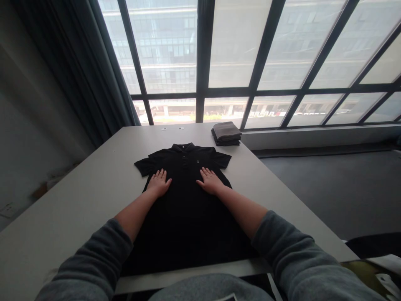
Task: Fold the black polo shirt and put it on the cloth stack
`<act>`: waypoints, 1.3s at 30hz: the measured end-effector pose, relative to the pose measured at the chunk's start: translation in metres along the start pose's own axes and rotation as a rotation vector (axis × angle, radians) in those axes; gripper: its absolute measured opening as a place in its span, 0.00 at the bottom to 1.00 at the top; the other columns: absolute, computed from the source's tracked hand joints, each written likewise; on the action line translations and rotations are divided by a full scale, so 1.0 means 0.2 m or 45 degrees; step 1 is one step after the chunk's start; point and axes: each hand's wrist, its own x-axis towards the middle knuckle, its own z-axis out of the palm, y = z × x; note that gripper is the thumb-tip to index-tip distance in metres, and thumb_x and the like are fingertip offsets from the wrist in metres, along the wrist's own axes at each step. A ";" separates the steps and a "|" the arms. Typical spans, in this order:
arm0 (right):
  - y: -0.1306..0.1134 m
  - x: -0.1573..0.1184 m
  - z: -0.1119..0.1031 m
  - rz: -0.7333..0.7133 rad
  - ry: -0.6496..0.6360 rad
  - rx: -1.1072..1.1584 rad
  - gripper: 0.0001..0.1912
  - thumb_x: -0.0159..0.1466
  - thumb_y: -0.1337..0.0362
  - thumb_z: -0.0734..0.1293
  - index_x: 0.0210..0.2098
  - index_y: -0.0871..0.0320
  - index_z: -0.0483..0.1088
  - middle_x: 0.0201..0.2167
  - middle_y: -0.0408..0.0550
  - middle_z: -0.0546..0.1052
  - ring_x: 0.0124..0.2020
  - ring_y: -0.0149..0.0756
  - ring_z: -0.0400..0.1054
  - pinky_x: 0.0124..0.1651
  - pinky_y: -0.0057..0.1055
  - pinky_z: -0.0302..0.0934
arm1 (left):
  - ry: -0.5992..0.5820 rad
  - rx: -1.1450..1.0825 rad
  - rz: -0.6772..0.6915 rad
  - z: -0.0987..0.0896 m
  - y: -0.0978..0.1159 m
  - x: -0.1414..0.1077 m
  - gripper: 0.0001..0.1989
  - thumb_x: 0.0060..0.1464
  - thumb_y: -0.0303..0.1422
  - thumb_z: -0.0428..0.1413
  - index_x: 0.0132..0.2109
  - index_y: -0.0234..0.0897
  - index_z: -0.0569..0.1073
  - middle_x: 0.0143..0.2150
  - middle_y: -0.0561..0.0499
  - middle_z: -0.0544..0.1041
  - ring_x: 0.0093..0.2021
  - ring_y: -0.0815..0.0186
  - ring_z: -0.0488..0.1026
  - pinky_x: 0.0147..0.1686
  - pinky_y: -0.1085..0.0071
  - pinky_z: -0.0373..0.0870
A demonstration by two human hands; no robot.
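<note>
A black polo shirt [184,209] lies spread out face up on the white table [94,179], its collar toward the window and its hem near the table's front edge. Both short sleeves stick out to the sides, and a small light logo shows on the chest. My left hand [159,183] rests flat on the shirt's left side below the sleeve, fingers stretched out. On the opposite side, my right hand [210,181] presses flat just below the logo, its fingers also extended. Neither hand grips the cloth.
A stack of folded grey and dark cloths [227,133] sits at the table's far right corner. Large windows rise behind the table, with a dark curtain [78,71] at the left. Dark and olive items [369,271] lie at the lower right, beside the table.
</note>
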 end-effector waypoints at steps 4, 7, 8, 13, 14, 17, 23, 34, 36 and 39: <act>0.10 -0.03 0.03 0.003 0.017 -0.008 0.45 0.75 0.40 0.49 0.79 0.66 0.46 0.80 0.58 0.43 0.80 0.47 0.36 0.79 0.45 0.33 | -0.001 -0.027 -0.016 0.07 -0.10 -0.03 0.38 0.72 0.49 0.36 0.78 0.28 0.53 0.80 0.37 0.47 0.80 0.49 0.46 0.75 0.52 0.45; 0.11 -0.03 0.04 0.020 0.012 -0.008 0.45 0.74 0.39 0.48 0.79 0.65 0.46 0.80 0.57 0.43 0.80 0.48 0.35 0.79 0.45 0.32 | -0.004 -0.051 -0.028 0.09 -0.12 -0.04 0.38 0.72 0.50 0.37 0.78 0.31 0.53 0.80 0.39 0.47 0.80 0.49 0.45 0.76 0.50 0.44; 0.11 -0.02 0.04 0.023 0.016 -0.010 0.46 0.74 0.39 0.48 0.79 0.65 0.46 0.80 0.56 0.43 0.80 0.48 0.35 0.79 0.46 0.33 | -0.005 -0.057 -0.032 0.09 -0.12 -0.04 0.38 0.71 0.50 0.37 0.78 0.31 0.53 0.80 0.39 0.47 0.80 0.49 0.45 0.76 0.50 0.44; 0.11 -0.02 0.04 0.027 0.032 -0.026 0.45 0.74 0.40 0.49 0.79 0.65 0.47 0.80 0.55 0.44 0.80 0.47 0.36 0.79 0.45 0.33 | -0.015 -0.073 -0.074 0.08 -0.12 -0.03 0.39 0.71 0.50 0.36 0.78 0.29 0.52 0.80 0.38 0.47 0.80 0.49 0.44 0.76 0.50 0.44; 0.11 -0.02 0.04 0.028 0.030 -0.026 0.45 0.74 0.40 0.49 0.79 0.65 0.47 0.80 0.55 0.44 0.80 0.47 0.36 0.79 0.45 0.33 | -0.019 -0.074 -0.086 0.07 -0.12 -0.04 0.39 0.71 0.50 0.36 0.78 0.28 0.52 0.81 0.38 0.46 0.80 0.49 0.44 0.76 0.50 0.44; 0.10 -0.03 0.03 0.022 0.029 -0.016 0.45 0.74 0.40 0.49 0.79 0.64 0.47 0.80 0.56 0.44 0.80 0.48 0.37 0.79 0.45 0.33 | -0.027 -0.072 -0.110 0.07 -0.14 -0.05 0.40 0.71 0.49 0.36 0.78 0.25 0.51 0.81 0.37 0.46 0.80 0.49 0.44 0.76 0.50 0.44; 0.10 -0.03 0.03 0.027 0.035 -0.020 0.45 0.74 0.40 0.50 0.79 0.64 0.47 0.80 0.56 0.45 0.80 0.48 0.37 0.79 0.45 0.34 | -0.013 -0.071 -0.123 0.09 -0.19 -0.06 0.39 0.71 0.50 0.35 0.78 0.28 0.52 0.81 0.38 0.46 0.80 0.50 0.44 0.75 0.51 0.47; 0.10 -0.03 0.04 0.016 0.045 -0.011 0.45 0.74 0.39 0.50 0.78 0.65 0.48 0.80 0.56 0.45 0.80 0.49 0.37 0.79 0.45 0.33 | -0.060 -0.080 0.110 0.12 -0.48 -0.15 0.37 0.70 0.46 0.39 0.79 0.33 0.51 0.81 0.44 0.44 0.80 0.55 0.44 0.76 0.55 0.45; 0.11 -0.02 0.04 0.017 0.047 -0.013 0.45 0.74 0.40 0.50 0.78 0.66 0.48 0.80 0.56 0.45 0.80 0.49 0.37 0.79 0.45 0.33 | -0.064 -0.072 0.117 0.12 -0.53 -0.18 0.37 0.70 0.46 0.38 0.79 0.34 0.50 0.81 0.45 0.44 0.80 0.56 0.45 0.76 0.54 0.45; 0.11 -0.03 0.04 0.021 0.040 -0.020 0.45 0.74 0.40 0.50 0.78 0.65 0.48 0.80 0.56 0.45 0.80 0.49 0.37 0.79 0.45 0.33 | -0.071 -0.073 0.116 0.11 -0.57 -0.21 0.37 0.71 0.45 0.38 0.79 0.34 0.49 0.81 0.45 0.45 0.80 0.57 0.45 0.76 0.54 0.44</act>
